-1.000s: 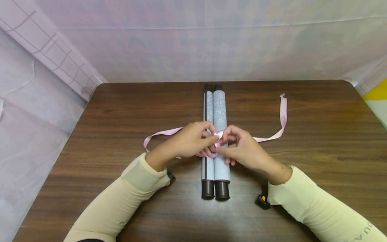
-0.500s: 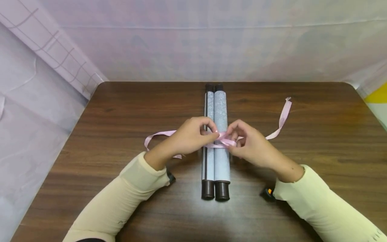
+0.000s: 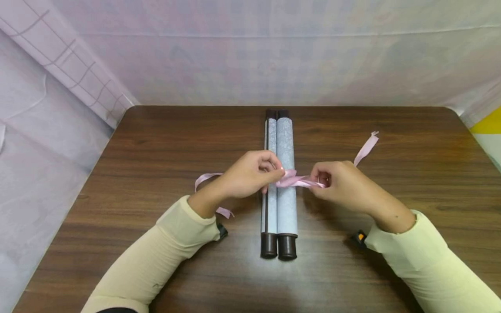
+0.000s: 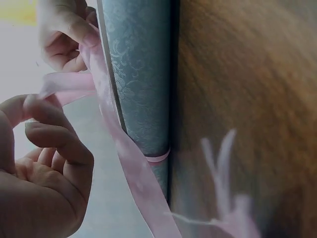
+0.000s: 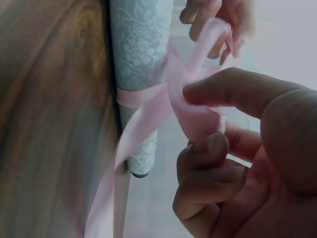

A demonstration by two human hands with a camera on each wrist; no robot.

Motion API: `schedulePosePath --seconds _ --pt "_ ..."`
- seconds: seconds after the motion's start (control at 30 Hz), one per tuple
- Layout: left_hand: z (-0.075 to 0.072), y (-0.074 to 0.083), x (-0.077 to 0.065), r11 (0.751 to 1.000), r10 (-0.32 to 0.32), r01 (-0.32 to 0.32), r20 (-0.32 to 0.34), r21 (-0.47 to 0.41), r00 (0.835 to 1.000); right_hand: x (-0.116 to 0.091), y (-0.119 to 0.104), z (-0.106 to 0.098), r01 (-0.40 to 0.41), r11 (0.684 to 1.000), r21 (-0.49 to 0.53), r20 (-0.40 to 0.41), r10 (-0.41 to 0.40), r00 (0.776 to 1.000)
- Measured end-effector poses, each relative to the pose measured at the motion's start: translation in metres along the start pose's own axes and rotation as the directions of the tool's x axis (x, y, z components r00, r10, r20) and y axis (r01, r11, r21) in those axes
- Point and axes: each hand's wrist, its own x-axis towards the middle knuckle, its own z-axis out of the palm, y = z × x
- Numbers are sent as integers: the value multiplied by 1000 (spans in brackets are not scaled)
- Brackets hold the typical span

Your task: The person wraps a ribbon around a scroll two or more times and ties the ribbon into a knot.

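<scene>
A two-roller scroll (image 3: pixel 287 208) in pale blue floral brocade with dark end caps lies lengthwise on the table. A pink satin ribbon (image 3: pixel 298 181) wraps its middle, and the band round the brocade also shows in the right wrist view. Over the rollers, my left hand (image 3: pixel 248 174) pinches a bit of the ribbon between thumb and forefinger. My right hand (image 3: pixel 348 187) is just right of the scroll, thumb and fingers pinching a ribbon loop (image 5: pixel 198 119). Between the hands the ribbon runs across the right roller. One loose tail (image 4: pixel 143 183) hangs past the roller in the left wrist view.
The brown wood-grain table (image 3: pixel 188 139) reaches back to a pale cloth backdrop (image 3: pixel 266 56). One ribbon tail (image 3: pixel 367 148) lies beyond my right hand, another (image 3: pixel 225 212) by my left wrist. Black wrist-worn devices (image 3: pixel 359 238) show at the cuffs.
My right hand has moved right, away from the scroll, drawing the ribbon loop out with it. The left hand stays nearly in place. Both ribbon tails have shifted slightly.
</scene>
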Motion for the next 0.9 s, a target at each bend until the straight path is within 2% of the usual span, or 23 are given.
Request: schedulePosePath --seconds 0.2,0.4,0.53,0.63,0.73,0.8,0.9 --pt "-2 1 0 995 38 -39 7 95 999 -2 -2 -7 24 1000 -7 -20 -24 1000" --pt "-14 3 -5 976 6 -21 67 216 998 -2 -5 -12 2 998 -61 2 -2 1000" --pt "-25 5 -7 957 5 -28 79 287 997 -1 -1 -13 14 998 -57 -19 -15 1000" --pt "-32 7 -8 954 18 -37 68 298 998 -1 3 -14 -5 1000 26 -29 5 1000" --pt "-36 10 -10 965 17 -32 62 262 998 0 3 -15 -63 986 153 -35 69 997" --pt "-39 11 -11 973 22 -35 60 226 998 1 2 -15 -109 959 262 -39 123 992" --pt "-42 12 -13 986 41 -48 49 161 998 2 -1 -13 -146 901 409 -53 183 982"
